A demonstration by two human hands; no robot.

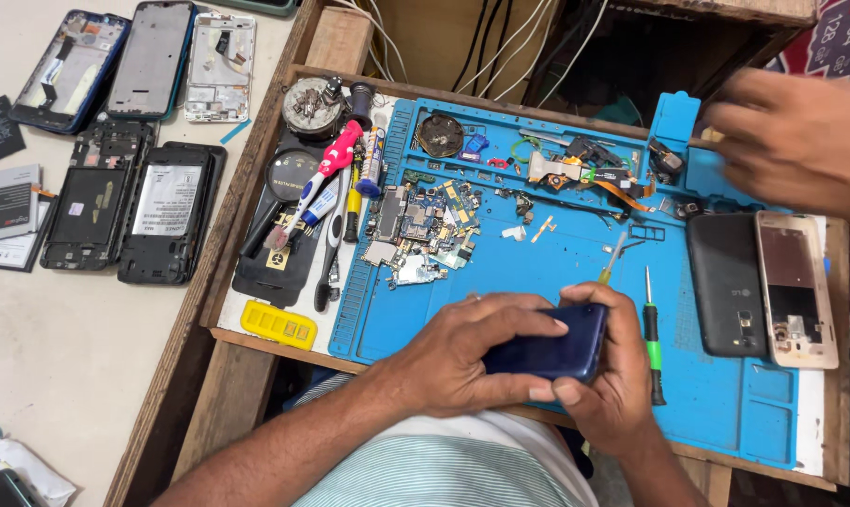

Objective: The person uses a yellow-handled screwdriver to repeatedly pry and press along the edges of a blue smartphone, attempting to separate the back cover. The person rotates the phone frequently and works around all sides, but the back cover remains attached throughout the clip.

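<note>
**Dark blue phone held in both hands over the mat**

The left hand (462,361) and right hand (612,376) together hold a dark blue phone (547,349) low over the near edge of the blue mat (556,272). The left grip wraps the phone's left end, fingers over the top; the right grip closes on its right end, thumb along the near edge. Both grips are closed on the phone. It looks like the phone is being handled as a whole, perhaps with a seam or back cover being worked, though the fingers hide the edges, so this is uncertain.

Just right of the right grip lies a green screwdriver (651,338); beyond it, a black phone (728,282) and a gold frame (796,286). Ahead of the grips sits a heap of circuit boards (420,230). If a tool is wanted, one hand must let go while the other carries the phone alone.

Another person's hand (800,141) reaches in at the mat's far right corner.
</note>
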